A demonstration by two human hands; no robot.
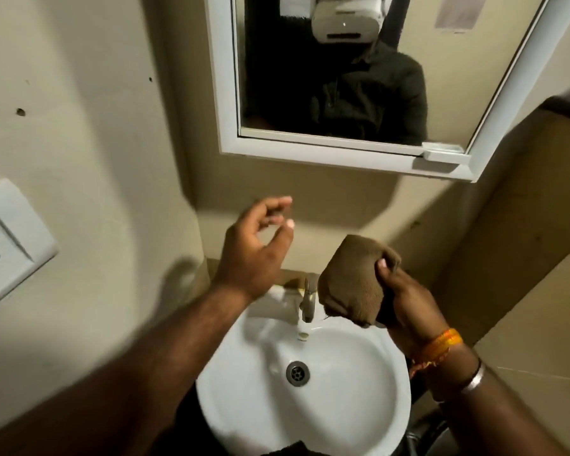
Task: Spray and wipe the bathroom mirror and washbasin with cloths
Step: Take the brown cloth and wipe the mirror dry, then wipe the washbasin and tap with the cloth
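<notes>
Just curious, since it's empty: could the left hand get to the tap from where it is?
Probably yes. The left hand hovers open above the basin, just left of the tap, with nothing between them. The cloth held in the right hand sits on the tap's other side.

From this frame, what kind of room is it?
A small bathroom, most likely: a white washbasin with a tap sits under a framed wall mirror. The right hand holds a brown cloth.

Brown cloth, white basin, beige walls

The cloth (349,284) is plain brown; washbasin (359,396) and mirror (227,93) frame white; wall (89,93) beige; far-left socket plate (7,238) white; wristband (443,343) orange.
</notes>
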